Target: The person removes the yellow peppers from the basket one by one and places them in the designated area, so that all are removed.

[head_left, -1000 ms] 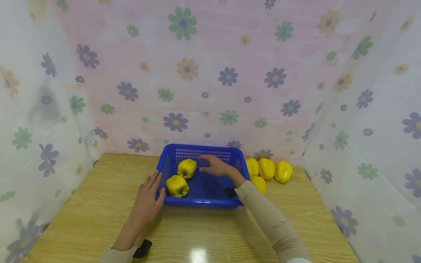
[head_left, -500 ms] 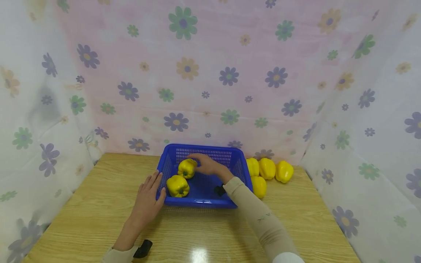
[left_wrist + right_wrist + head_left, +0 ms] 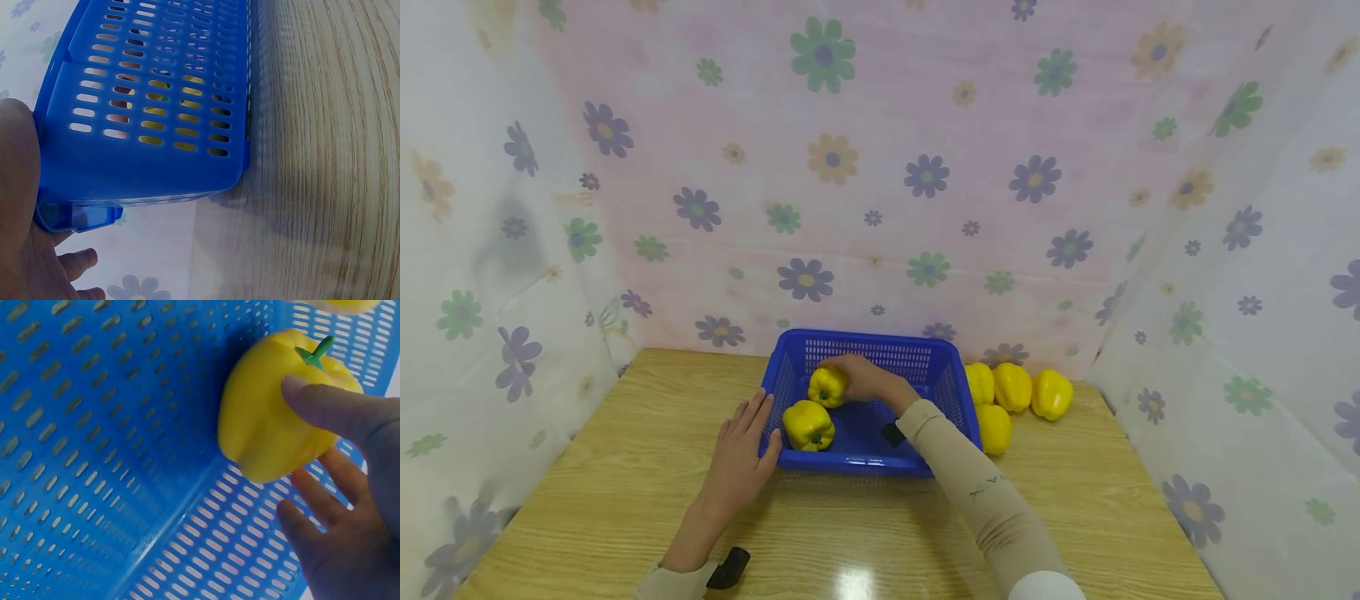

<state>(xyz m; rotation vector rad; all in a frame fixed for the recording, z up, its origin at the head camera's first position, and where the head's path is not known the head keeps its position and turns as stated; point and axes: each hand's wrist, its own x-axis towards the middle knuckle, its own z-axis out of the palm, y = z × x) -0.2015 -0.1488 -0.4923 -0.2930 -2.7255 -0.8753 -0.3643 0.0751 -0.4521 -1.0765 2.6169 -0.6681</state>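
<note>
A blue perforated plastic basket (image 3: pixel 865 465) stands on the table with two yellow bell peppers in its left part. My right hand (image 3: pixel 863 379) reaches inside and grips the rear bell pepper (image 3: pixel 826 388). Seen from the right wrist, the thumb presses on this pepper (image 3: pixel 269 419) near its green stem, and other fingers go round its far side. In front of it lies the second bell pepper (image 3: pixel 808 427), which nothing touches. My left hand (image 3: pixel 737 458) rests on the basket's left rim with its fingers extended; in the left wrist view they reach past the rim's corner.
Several more yellow bell peppers (image 3: pixel 1012 387) lie on the wooden table (image 3: pixel 625 467) just right of the basket. Flower-patterned cloth (image 3: pixel 880 167) hangs behind and on both sides. A black piece (image 3: pixel 728 568) sits at the left wrist.
My right hand has moved left inside the basket and taken hold of the rear bell pepper. The left hand stays on the rim.
</note>
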